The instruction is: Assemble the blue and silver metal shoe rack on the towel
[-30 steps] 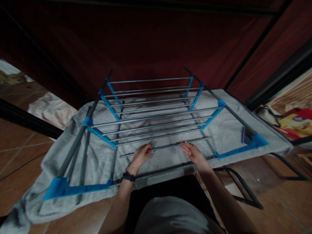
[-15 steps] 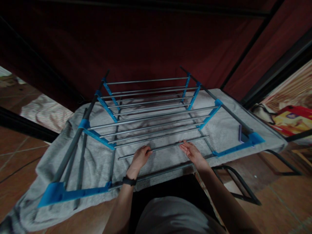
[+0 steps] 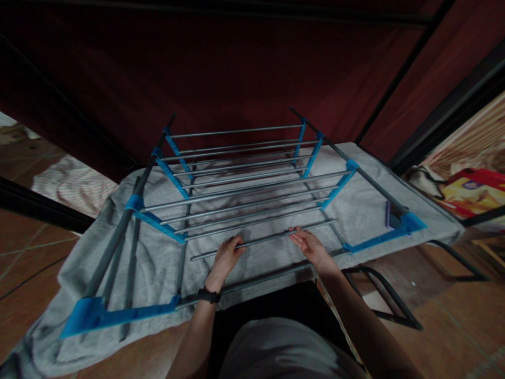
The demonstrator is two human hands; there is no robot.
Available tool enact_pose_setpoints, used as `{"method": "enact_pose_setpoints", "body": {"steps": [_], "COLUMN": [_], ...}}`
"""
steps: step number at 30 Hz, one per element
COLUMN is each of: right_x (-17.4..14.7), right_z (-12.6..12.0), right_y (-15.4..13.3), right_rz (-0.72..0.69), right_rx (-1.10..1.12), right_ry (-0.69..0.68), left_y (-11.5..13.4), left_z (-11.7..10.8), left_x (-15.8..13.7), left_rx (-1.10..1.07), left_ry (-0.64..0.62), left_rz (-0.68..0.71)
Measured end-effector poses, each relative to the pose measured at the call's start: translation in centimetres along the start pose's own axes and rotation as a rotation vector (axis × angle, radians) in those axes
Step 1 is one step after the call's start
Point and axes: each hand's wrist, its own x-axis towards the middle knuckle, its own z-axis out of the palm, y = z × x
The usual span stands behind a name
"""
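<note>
Metal rod (image 3: 268, 238), head view: at 6 o'clock, just nearer than the crossbars of the blue-jointed drying rack (image 3: 248, 190). Left hand (image 3: 228, 253), 7 o'clock, closed round rod; right hand (image 3: 310, 245), 5 o'clock, fingertips touching it, can't tell if clamped. Red-and-yellow package (image 3: 475, 192), 3 o'clock: print too blurred to read. Rack rests on grey blanket (image 3: 371, 216), hanging down at 8 o'clock. Dark red panel (image 3: 236, 63), 12 o'clock. Brown tiled floor (image 3: 453, 321), 4 o'clock. Striped cloth (image 3: 74, 184), 9 o'clock.

wall: dark red panel (image 3: 236, 63), black beam (image 3: 409, 63) | floor: brown tiles (image 3: 453, 337) | light: dim
</note>
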Motion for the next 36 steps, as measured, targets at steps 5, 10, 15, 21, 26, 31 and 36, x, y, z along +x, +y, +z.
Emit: {"method": "enact_pose_setpoints", "body": {"steps": [5,10,15,21,26,31,36], "right_x": [0.07,-0.02,-0.02,0.0,-0.06,0.04,0.19], "right_z": [-0.13,-0.14,-0.02,0.03,0.08,0.11,0.0], "right_y": [0.07,0.08,0.05,0.02,0.02,0.02,0.14], "right_rz": [-0.005,-0.005,-0.011,-0.017,-0.016,-0.006,-0.014], "right_rx": [0.005,0.004,0.01,-0.013,0.005,0.015,-0.006], "right_ry": [-0.005,-0.005,0.01,0.02,0.027,0.039,0.04], "left_y": [-0.07,-0.16,-0.06,-0.28,-0.46,-0.35,-0.5], "left_z": [-0.12,-0.1,-0.27,-0.37,-0.17,-0.19,-0.18], "left_x": [0.24,0.35,0.32,0.51,0.53,0.37,0.46], "left_rx": [-0.016,-0.023,-0.026,-0.03,-0.027,-0.002,0.012], "left_ry": [-0.012,-0.002,-0.011,-0.036,-0.025,-0.008,-0.031], "left_rz": [-0.001,-0.007,0.002,-0.002,0.01,0.049,0.066]}}
